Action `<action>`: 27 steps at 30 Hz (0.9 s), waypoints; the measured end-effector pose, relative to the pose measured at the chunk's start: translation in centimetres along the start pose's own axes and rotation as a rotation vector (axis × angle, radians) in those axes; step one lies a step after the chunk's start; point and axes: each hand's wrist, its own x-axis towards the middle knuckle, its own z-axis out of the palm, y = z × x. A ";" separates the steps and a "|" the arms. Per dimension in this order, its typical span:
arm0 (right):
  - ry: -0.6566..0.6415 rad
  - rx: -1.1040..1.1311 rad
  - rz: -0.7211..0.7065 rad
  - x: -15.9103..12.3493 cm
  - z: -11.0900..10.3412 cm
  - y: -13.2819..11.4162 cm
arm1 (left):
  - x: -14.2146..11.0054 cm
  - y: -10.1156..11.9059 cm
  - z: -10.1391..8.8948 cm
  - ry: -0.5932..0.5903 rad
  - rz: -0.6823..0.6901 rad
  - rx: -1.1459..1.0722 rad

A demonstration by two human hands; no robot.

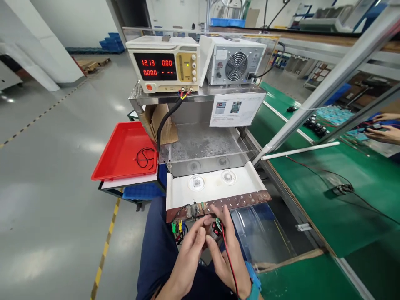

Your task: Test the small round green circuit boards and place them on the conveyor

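Low in front of the bench, a small round motor (215, 229) with a green circuit board at its end is held between both hands. My left hand (189, 250) grips its left side, thumb and fingers bent around it. My right hand (228, 250) supports the other side, its thumb against the body and its fingers raised beyond the board. A red and black wire pair (229, 254) leaves the board and runs down over my right palm and wrist. Just beyond my fingertips lies a brown terminal strip (237, 203) with metal studs and a small wired part at its left.
A power supply (162, 62) with red digits stands on the metal shelf beside a second unit (236, 62). Left is a red tray (118, 146) with a black cable. Coloured clips (178, 227) hang under the strip. Another person's hand (386, 133) works over the green bench (368, 208).
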 end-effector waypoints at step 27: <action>-0.106 -0.036 -0.092 1.2 -4.5 -2.2 | -0.4 1.9 -0.8 -0.136 -0.060 -0.076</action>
